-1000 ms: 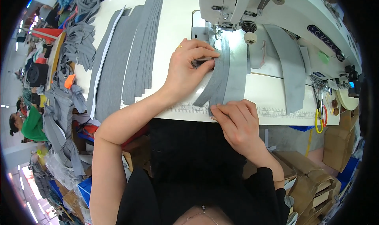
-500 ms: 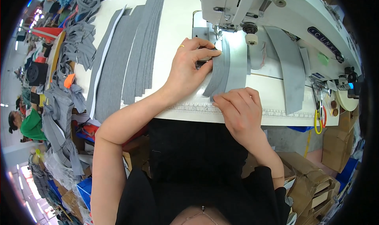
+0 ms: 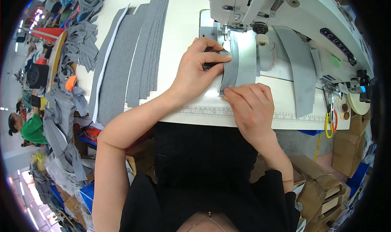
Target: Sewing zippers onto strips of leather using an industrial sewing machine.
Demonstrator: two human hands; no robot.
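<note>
A grey curved fabric strip (image 3: 230, 71), layered with a paler grey piece (image 3: 246, 65), lies under the needle area of a white sewing machine (image 3: 244, 8). My left hand (image 3: 199, 67) rests on the left edge of the strip just in front of the presser foot, its thumb and fingers closed on the cloth. Near the strip's front end, my right hand (image 3: 252, 110) is pinching the corner between thumb and fingertips. Its other fingers curl over the pale piece. Behind my left fingers, the strip's edge is partly hidden.
Stacked grey fabric strips (image 3: 142, 49) lie to the left, one with a white edge. A curved grey piece (image 3: 299, 73) sits right of the machine, with yellow-handled scissors (image 3: 328, 124) beyond it. A printed ruler (image 3: 203, 111) runs along the table's front edge. Cardboard boxes (image 3: 317, 183) stand below right.
The strip's near end has moved away from me, toward the machine. My right hand has travelled with it, forward and slightly right; my left hand has shifted a little right.
</note>
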